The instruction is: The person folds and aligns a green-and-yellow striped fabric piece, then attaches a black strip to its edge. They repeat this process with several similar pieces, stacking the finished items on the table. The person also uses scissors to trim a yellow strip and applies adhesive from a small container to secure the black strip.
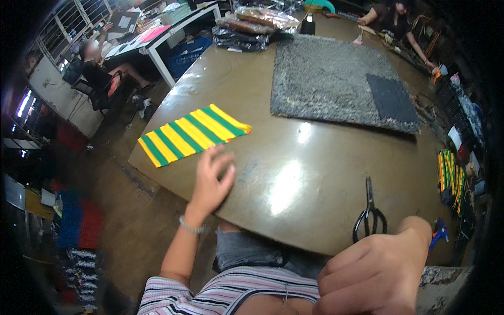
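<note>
A flat, slanted piece of yellow and green stripes [191, 134], looking like folded cloth strips side by side, lies on the brown table at the left. My left hand [212, 176] is just in front of its near edge, fingers apart and holding nothing visible. Close to the camera at the lower right is my right hand [375, 270], its fingers curled inward. Whatever those fingers may hold is hidden. Black-handled scissors [369, 212] rest on the table just beyond the right hand, blades pointing away.
A rough grey board [320, 79] with a dark rectangular patch [391, 98] covers the far table [247, 184]. Plastic-wrapped bundles [252, 26] are stacked behind. Yellow-green strips [451, 178] and a blue-handled tool [440, 233] are at the right. Two other people sit farther off.
</note>
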`<state>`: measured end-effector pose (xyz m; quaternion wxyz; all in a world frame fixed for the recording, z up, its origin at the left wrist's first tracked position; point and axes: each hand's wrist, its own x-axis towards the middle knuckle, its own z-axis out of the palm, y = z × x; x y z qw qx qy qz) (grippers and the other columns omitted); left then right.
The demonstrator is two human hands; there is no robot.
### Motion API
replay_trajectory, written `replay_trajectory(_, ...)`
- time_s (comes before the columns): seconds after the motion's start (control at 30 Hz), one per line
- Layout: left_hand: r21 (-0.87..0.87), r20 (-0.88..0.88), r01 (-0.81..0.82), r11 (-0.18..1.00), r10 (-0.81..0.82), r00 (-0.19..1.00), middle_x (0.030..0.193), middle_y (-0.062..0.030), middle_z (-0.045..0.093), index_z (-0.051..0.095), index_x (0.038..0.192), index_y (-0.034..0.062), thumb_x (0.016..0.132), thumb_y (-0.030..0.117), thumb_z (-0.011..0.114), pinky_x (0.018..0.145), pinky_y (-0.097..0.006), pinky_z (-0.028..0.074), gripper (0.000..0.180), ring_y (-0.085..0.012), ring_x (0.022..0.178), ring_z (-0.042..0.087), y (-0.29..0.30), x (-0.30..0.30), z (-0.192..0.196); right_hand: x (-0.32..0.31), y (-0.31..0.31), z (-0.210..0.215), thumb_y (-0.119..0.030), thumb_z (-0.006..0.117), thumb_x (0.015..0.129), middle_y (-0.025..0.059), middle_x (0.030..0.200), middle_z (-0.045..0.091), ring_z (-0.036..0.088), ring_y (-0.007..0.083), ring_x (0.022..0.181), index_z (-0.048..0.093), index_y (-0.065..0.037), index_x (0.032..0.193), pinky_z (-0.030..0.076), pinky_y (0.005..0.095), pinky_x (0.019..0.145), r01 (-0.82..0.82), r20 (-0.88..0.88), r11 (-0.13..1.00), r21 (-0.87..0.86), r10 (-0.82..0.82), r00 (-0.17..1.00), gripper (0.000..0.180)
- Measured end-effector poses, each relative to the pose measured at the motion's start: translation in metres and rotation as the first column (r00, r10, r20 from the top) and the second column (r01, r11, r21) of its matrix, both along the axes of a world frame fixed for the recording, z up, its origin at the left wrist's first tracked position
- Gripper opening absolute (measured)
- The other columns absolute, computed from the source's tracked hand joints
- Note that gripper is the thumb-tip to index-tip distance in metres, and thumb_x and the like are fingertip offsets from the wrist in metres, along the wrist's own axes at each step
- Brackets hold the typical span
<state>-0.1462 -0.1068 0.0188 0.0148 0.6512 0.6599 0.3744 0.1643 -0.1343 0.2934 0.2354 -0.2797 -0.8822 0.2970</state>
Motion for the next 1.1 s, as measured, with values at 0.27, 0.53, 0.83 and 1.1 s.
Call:
replay_trajectory(0.27, -0.413, -0.368, -0.434, 0.8, 0.29, 0.884, 0.161, -0.0223, 0.023, 0.035, 0.154, 0.0119, 0.099, 0.062, 0.04, 0.117, -0.066, 0.009, 0.074, -0.0445, 0.149, 0.017, 0.038, -0.079, -0.031, 0.028, 0.064, -0.103, -0.018, 0.073, 0.078, 0.0071, 0.081, 0.066, 0.065, 0.0248, 0.073, 0.075, -0.009, 0.091, 0.055, 0.0387, 0.067, -0.681, -0.357, 0.733, 0.015, 0.64, 0.681, 0.015)
replay_trajectory(0.53, -0.363, -0.394, -0.41, 0.837, 0.261, 0.881, 0.156, -0.0255, 0.029, 0.039, 0.15, 0.0086, 0.098, 0.056, 0.048, 0.113, -0.066, 0.017, 0.071, -0.0465, 0.144, 0.024, 0.008, 0.014, -0.018, 0.102, 0.013, -0.272, -0.028, 0.07, 0.089, 0.0191, 0.12, 0.054, 0.051, 0.0371, 0.11, 0.058, -0.008, 0.135, 0.043, 0.0456, 0.096, 0.783, 0.372, 0.522, 0.338, -0.838, 0.398, 0.051)
replay_trajectory(0.83, -0.29, -0.332, -0.051, 0.956, -0.05, 0.942, 0.154, -0.0221, 0.033, 0.044, 0.148, 0.0097, 0.093, 0.039, 0.058, 0.115, -0.066, 0.014, 0.063, -0.0426, 0.146, 0.025, -0.002, 0.089, -0.024, 0.147, 0.064, -0.273, -0.015, 0.065, 0.091, 0.0173, 0.121, 0.06, 0.053, 0.0359, 0.115, 0.064, -0.006, 0.124, 0.043, 0.0453, 0.101, 0.668, 0.071, 0.456, 0.588, -0.852, 0.519, 0.034)
replay_trajectory(1.1, -0.306, -0.122, 0.534, 0.788, -0.588, 0.799, 0.141, -0.0129, 0.051, 0.06, 0.134, 0.0138, 0.082, 0.009, 0.06, 0.117, -0.054, 0.028, 0.052, -0.0351, 0.135, 0.043, 0.008, 0.09, -0.015, 0.038, 0.097, -0.274, -0.006, 0.061, 0.084, 0.0121, 0.119, 0.064, 0.062, 0.0324, 0.11, 0.065, -0.007, 0.116, 0.053, 0.0406, 0.092, -0.168, 0.185, 0.913, 0.371, 0.105, 0.977, 0.032)
